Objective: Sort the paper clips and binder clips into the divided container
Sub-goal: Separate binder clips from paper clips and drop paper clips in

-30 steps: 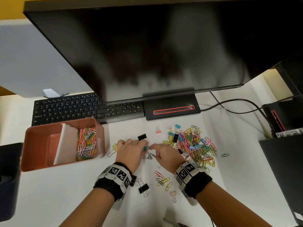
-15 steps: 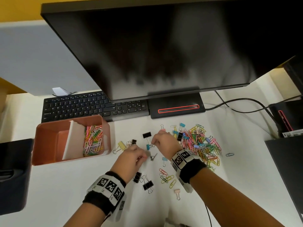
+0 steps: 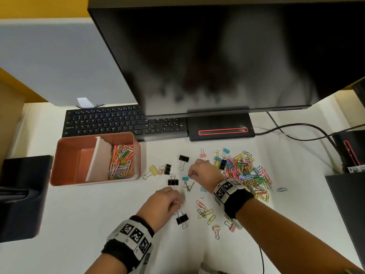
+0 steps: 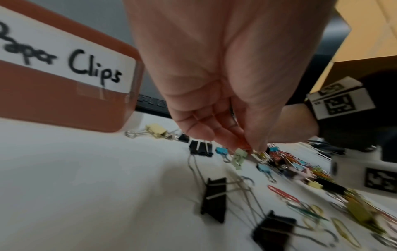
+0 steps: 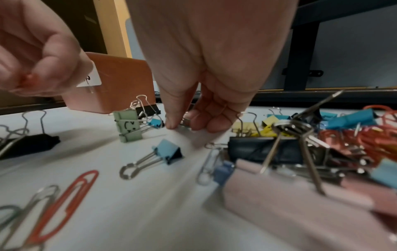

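The terracotta divided container (image 3: 59, 165) stands at the left, labelled "Paper Clips" (image 4: 64, 62). A white divider (image 3: 98, 157) splits it, and coloured paper clips (image 3: 120, 163) lie in its right compartment. My left hand (image 3: 178, 201) hovers above a black binder clip (image 3: 181, 218), its fingertips pinching a small orange clip (image 4: 246, 146). My right hand (image 3: 190, 175) reaches down beside a teal binder clip (image 3: 185, 178) and pinches a small silver clip (image 5: 185, 122) on the table. A pale green binder clip (image 5: 128, 129) stands between the hands.
A mixed pile of clips (image 3: 243, 171) lies right of my right hand. Loose binder clips (image 3: 173, 181) and paper clips (image 3: 203, 211) are scattered in the middle. A keyboard (image 3: 118, 121), monitor (image 3: 217, 56) and cables (image 3: 296, 133) fill the back; dark devices (image 3: 19, 194) flank both sides.
The hands were working together at the centre. My left hand has drawn back toward me with the orange clip, and my right hand has stayed by the teal binder clip.
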Tool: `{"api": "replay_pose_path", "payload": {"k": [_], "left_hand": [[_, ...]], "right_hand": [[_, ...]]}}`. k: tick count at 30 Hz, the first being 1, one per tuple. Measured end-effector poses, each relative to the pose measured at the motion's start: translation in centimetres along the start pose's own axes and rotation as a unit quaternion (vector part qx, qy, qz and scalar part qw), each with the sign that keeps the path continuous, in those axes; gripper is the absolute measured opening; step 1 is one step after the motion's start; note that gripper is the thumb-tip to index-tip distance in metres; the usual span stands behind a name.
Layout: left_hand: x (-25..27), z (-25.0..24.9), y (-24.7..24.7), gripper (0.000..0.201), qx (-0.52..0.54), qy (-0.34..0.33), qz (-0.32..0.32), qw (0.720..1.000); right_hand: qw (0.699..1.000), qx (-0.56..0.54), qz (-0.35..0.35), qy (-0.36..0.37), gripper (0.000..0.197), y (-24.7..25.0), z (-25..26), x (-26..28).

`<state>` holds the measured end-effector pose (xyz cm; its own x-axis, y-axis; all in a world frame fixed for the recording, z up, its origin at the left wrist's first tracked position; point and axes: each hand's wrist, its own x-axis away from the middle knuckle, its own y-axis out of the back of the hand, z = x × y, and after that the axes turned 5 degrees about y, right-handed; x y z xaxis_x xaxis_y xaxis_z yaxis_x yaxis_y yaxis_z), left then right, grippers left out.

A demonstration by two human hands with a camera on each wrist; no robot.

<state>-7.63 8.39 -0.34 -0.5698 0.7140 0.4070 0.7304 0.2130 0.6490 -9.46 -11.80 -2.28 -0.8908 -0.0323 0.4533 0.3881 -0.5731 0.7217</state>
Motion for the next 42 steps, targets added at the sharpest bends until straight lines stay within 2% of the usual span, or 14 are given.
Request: {"api": "replay_pose_path", "payload": {"k": [5, 8, 11, 16, 19, 21, 23, 28, 31, 35, 42], "left_hand": [[-0.2, -1.7, -2.1, 0.01, -0.04, -0.071, 0.046, 0.996], [-0.5, -2.3, -2.7, 0.014, -0.054, -0.06, 0.059, 0.995], [-0.6, -2.7, -2.8, 0.027, -0.057, -0.043, 0.052, 0.996], [-1.6, -3.7, -3.9, 0.042, -0.132, -0.051, 0.075, 0.987], [-2.7, -3.9, -4.7, 0.039, -0.192, -0.033, 0.091, 0.977], [-3.3, -3.9, -5.0, 0.03, -0.193, -0.028, 0.084, 0.977], [-3.8, -4.0, -5.2, 0.018, -0.181, -0.033, 0.069, 0.98], [-4.2, -4.0, -5.4, 0.01, -0.15, -0.024, 0.048, 0.987], [-4.2, -3.8, -5.5, 0.012, -0.128, -0.012, 0.035, 0.991], [-4.2, -3.8, -5.4, 0.013, -0.127, 0.009, 0.025, 0.992], [-4.3, -3.7, -5.6, 0.012, -0.111, 0.039, 0.027, 0.993]], "right_hand": [[0.997, 0.011, -0.065, 0.038, 0.017, -0.1, 0.3, -0.2], [0.998, 0.016, -0.037, 0.039, 0.016, -0.5, 0.5, -0.8], [0.999, 0.023, -0.008, 0.035, 0.021, -0.7, 0.4, -1.0], [1.0, 0.018, -0.01, 0.012, 0.029, -0.2, -0.1, -0.1], [1.0, 0.008, -0.01, 0.011, 0.027, 1.4, -0.6, 2.0], [0.999, -0.013, -0.027, 0.018, 0.023, 2.1, -0.8, 4.4], [1.0, -0.012, -0.014, 0.021, 0.023, 2.2, -1.0, 7.3], [0.999, -0.011, 0.011, 0.04, 0.018, -1.5, -2.8, 13.1], [0.998, 0.017, 0.024, 0.048, 0.026, -3.5, -2.9, 13.0], [0.995, 0.081, -0.004, 0.056, 0.045, -5.1, -1.8, 11.8], [0.993, 0.11, 0.005, 0.03, 0.019, -4.8, -2.9, 10.5]]}}
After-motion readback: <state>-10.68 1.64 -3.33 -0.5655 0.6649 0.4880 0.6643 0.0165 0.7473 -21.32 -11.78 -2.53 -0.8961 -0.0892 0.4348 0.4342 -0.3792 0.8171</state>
